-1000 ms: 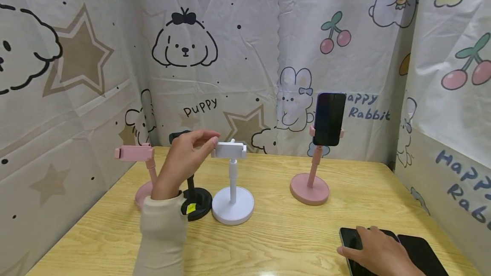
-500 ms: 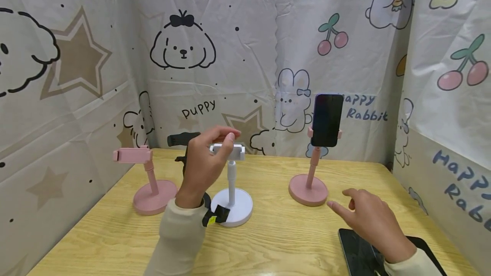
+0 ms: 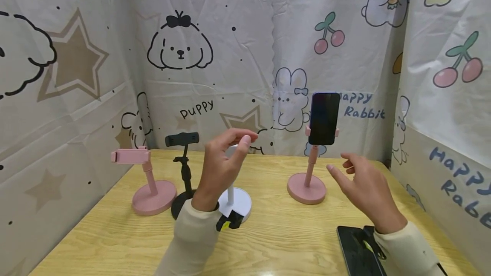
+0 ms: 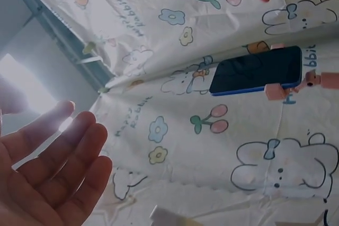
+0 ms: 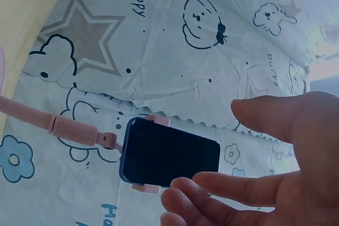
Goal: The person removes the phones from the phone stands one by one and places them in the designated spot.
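My left hand [image 3: 226,163] hangs in front of the white phone stand, hiding most of its clamp; the white round base [image 3: 242,199] shows past the wrist. Nothing is in the left hand [image 4: 58,168], whose fingers are loosely bent. To the right, a pink phone stand [image 3: 307,188] holds an upright smartphone [image 3: 324,118] with a dark screen, seen also as the dark smartphone [image 5: 169,152] in the right wrist view. My right hand [image 3: 368,188] is in the air right of that stand, apart from it, thumb and fingers spread and holding nothing.
Another pink phone stand [image 3: 151,197] and a black phone stand [image 3: 186,173] stand at the left. Dark smartphones lie at the front right, one phone [image 3: 358,250] partly beside my right sleeve [image 3: 406,246]. Printed curtains [image 3: 215,80] enclose the wooden table [image 3: 115,242].
My right hand has lifted off the lying phones and moved up toward the pink stand with the phone. My left hand has left the white stand's clamp and shifted right.
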`<state>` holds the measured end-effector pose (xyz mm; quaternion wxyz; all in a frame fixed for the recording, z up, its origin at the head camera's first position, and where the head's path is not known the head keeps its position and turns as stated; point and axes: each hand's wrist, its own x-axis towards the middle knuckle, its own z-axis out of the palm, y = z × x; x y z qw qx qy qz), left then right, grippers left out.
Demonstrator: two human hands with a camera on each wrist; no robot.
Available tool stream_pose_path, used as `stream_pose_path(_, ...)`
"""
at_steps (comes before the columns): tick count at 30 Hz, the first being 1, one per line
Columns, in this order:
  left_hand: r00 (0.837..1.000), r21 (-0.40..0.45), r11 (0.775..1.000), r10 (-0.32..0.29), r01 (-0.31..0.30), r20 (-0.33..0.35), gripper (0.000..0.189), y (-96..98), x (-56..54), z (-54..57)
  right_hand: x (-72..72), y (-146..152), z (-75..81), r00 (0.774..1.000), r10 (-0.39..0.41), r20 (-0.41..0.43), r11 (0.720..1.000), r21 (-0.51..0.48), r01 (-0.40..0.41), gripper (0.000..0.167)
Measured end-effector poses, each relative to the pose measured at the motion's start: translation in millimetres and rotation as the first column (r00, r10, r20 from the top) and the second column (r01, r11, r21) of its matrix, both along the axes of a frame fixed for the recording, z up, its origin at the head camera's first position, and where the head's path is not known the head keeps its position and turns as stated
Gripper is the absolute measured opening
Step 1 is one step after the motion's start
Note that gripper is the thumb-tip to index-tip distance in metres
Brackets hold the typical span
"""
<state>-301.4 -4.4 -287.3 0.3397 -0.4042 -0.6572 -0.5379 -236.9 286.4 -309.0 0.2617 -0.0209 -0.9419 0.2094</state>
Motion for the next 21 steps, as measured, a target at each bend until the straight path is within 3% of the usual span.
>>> stream_pose_path(6,0.985,0.047,0.988,-0.150,0.146,0.090,0.024,15.5,0.6,0.3,-15.4,1,7.0,1.000,-0.027,-0.011,0.994,-0.107,0.026,0.068)
stream_pose_path(10,0.977,0.048,0.982,-0.186,0.181,0.104,0.030,30.2,0.6,1.3,-23.0,2,8.9,0.999,-0.027,-0.018,0.985,-0.172,0.023,0.068)
stream_pose_path(16,0.976,-0.021,0.986,-0.161,0.165,0.147,0.045,58.3,-6.5,-0.3,-32.4,2,10.7,0.999,-0.031,-0.035,0.963,-0.269,0.020,0.071)
stream_pose_path(21,0.967,-0.099,0.985,-0.119,0.144,0.227,0.052,82.0,-16.6,-7.2,-41.1,4,12.0,0.998,-0.038,-0.053,0.938,-0.347,0.017,0.070)
